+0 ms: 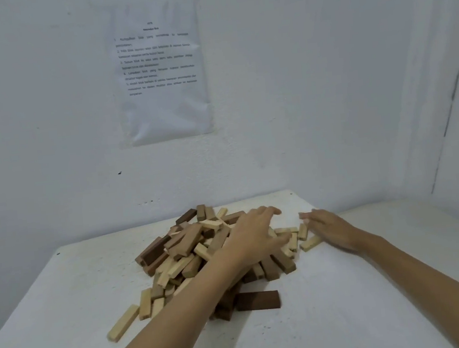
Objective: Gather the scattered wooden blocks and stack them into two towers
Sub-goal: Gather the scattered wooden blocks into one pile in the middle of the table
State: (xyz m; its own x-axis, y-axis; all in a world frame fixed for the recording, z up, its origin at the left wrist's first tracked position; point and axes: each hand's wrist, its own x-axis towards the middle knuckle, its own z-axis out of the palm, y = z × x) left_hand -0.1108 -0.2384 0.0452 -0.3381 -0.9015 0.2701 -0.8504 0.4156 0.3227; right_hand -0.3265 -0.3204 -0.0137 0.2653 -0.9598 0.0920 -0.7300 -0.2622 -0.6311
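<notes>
wooden blocks [191, 250], pale and dark, heaped; left hand [252, 236], right hand [331, 228] flat, seemingly empty

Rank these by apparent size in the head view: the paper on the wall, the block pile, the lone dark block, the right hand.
1-2: paper and pile look about alike, so unranked.
3: right hand.
4: dark block, though it lies nearer the camera.

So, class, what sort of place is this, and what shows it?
Probably a plain indoor room set up for an exercise: a rough white table in a corner, a printed sheet in clear plastic on the white wall, and a heap of light and dark wooden blocks.
</notes>
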